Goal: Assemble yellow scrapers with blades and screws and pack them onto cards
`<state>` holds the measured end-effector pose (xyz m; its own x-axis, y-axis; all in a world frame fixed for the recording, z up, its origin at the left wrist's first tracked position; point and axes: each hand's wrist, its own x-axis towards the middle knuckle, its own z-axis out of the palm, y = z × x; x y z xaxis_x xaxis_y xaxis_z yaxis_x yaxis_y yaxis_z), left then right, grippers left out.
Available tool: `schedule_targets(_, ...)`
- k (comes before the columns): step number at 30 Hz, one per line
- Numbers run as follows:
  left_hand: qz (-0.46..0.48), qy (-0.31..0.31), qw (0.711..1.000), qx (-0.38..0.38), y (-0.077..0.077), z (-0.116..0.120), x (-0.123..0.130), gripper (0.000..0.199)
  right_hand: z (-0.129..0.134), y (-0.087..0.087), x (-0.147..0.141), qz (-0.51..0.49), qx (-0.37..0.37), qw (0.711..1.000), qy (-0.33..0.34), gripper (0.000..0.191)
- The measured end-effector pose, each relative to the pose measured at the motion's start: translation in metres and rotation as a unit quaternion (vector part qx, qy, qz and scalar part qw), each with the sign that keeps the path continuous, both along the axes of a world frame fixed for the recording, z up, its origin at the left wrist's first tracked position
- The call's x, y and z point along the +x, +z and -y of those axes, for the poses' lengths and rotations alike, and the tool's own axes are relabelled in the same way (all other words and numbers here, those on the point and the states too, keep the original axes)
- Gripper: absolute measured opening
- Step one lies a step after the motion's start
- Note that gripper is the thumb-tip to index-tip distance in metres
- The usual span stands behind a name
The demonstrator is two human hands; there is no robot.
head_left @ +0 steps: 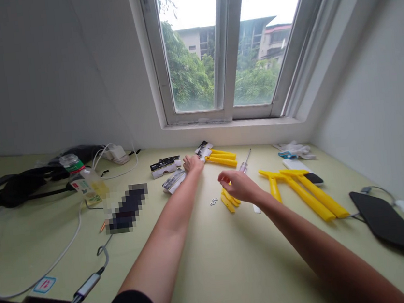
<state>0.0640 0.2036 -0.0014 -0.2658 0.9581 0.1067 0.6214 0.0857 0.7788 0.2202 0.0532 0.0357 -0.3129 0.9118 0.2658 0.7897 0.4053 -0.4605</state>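
My left hand (193, 163) reaches to the back of the table, its fingers bent down between printed cardboard sleeves; what they grip is hidden. Just beyond it lies a black-and-white sleeve (203, 148), beside yellow handles (222, 157). More printed sleeves, one dark (163, 167) and one greyish (174, 181), lie to its left. My right hand (238, 185) hovers with loosely curled fingers and nothing visible in them. Below it are small yellow plastic pieces (227, 201) and several small nuts (214, 201). Behind it a screwdriver (245, 162) with a clear handle points away.
Yellow T-shaped tools (307, 195) lie at right, near a black tablet-like device (390, 222) with cables. White gloves (295, 150) are at the back right. On the left stand a plastic bottle (83, 179), a pixelated dark object (128, 211) and loose cables (89, 284).
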Motion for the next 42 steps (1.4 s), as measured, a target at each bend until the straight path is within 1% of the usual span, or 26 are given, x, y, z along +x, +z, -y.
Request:
schedule_targets(2, -0.038, -0.019, 0.999, 0.017, 0.004, 0.003, -0.003, 0.024, -0.005, 0.001, 0.01, 0.029, -0.021, 0.999, 0.004, 0.018)
schedule_targets(4, -0.067, -0.04, 0.996, 0.04, 0.012, 0.007, -0.007, 0.025, -0.01, 0.003, 0.023, 0.053, -0.057, 0.997, 0.018, 0.021)
schedule_targets(7, -0.096, -0.073, 0.989, 0.082, 0.027, 0.018, -0.017, 0.028, -0.017, 0.009, 0.047, 0.081, -0.124, 0.988, 0.033, 0.04)
schedule_targets(9, -0.104, -0.109, 0.982, 0.11, 0.035, 0.031, -0.023, 0.028, -0.019, 0.017, 0.065, 0.097, -0.155, 0.983, 0.013, 0.045)
schedule_targets(12, -0.103, -0.203, 0.964, 0.137, 0.039, 0.064, -0.031, 0.022, -0.02, 0.032, 0.093, 0.125, -0.176, 0.975, -0.055, 0.036)
schedule_targets(15, -0.09, -0.286, 0.94, 0.161, 0.029, 0.104, -0.036, 0.018, -0.018, 0.043, 0.124, 0.164, -0.199, 0.955, -0.145, 0.021)
schedule_targets(16, -0.091, -0.316, 0.925, 0.191, 0.023, 0.116, -0.037, 0.018, -0.018, 0.045, 0.134, 0.176, -0.212, 0.945, -0.174, 0.017)
schedule_targets(19, -0.088, -0.375, 0.889, 0.25, 0.004, 0.143, -0.042, 0.018, -0.016, 0.043, 0.162, 0.196, -0.253, 0.915, -0.245, 0.02)
schedule_targets(21, -0.093, -0.396, 0.87, 0.279, -0.008, 0.153, -0.046, 0.018, -0.015, 0.037, 0.175, 0.196, -0.277, 0.899, -0.278, 0.021)
schedule_targets(24, -0.109, -0.406, 0.852, 0.312, -0.02, 0.159, -0.052, 0.017, -0.017, 0.024, 0.185, 0.187, -0.315, 0.882, -0.298, 0.023)
schedule_targets(27, -0.106, -0.398, 0.853, 0.32, -0.025, 0.162, -0.055, 0.015, -0.019, 0.013, 0.183, 0.175, -0.329, 0.878, -0.3, 0.024)
schedule_targets(30, -0.076, -0.396, 0.862, 0.307, -0.026, 0.167, -0.054, 0.014, -0.02, 0.009, 0.18, 0.163, -0.331, 0.88, -0.298, 0.024)
schedule_targets(32, -0.056, -0.399, 0.866, 0.295, -0.027, 0.17, -0.053, 0.014, -0.018, 0.015, 0.182, 0.155, -0.335, 0.883, -0.291, 0.022)
schedule_targets(34, -0.032, -0.397, 0.872, 0.285, -0.027, 0.172, -0.052, 0.015, -0.014, 0.029, 0.188, 0.14, -0.339, 0.889, -0.274, 0.022)
schedule_targets(35, -0.017, -0.394, 0.876, 0.279, -0.026, 0.174, -0.051, 0.015, -0.011, 0.037, 0.19, 0.129, -0.337, 0.895, -0.263, 0.025)
schedule_targets(37, 0.019, -0.386, 0.885, 0.259, -0.024, 0.177, -0.049, 0.017, -0.004, 0.055, 0.189, 0.101, -0.325, 0.914, -0.222, 0.04)
schedule_targets(38, 0.041, -0.388, 0.888, 0.242, -0.021, 0.179, -0.049, 0.018, 0.0, 0.062, 0.183, 0.074, -0.316, 0.928, -0.184, 0.047)
schedule_targets(39, 0.067, -0.396, 0.889, 0.219, -0.019, 0.182, -0.047, 0.02, 0.005, 0.067, 0.172, 0.037, -0.309, 0.941, -0.133, 0.05)
schedule_targets(40, 0.098, -0.411, 0.886, 0.19, -0.015, 0.184, -0.046, 0.023, 0.009, 0.07, 0.156, -0.02, -0.302, 0.952, -0.055, 0.05)
schedule_targets(41, 0.137, -0.431, 0.878, 0.157, -0.012, 0.187, -0.045, 0.027, 0.014, 0.07, 0.135, -0.093, -0.294, 0.951, 0.014, 0.049)
schedule_targets(42, 0.185, -0.454, 0.863, 0.121, -0.008, 0.19, -0.043, 0.033, 0.017, 0.068, 0.111, -0.151, -0.3, 0.94, 0.066, 0.047)
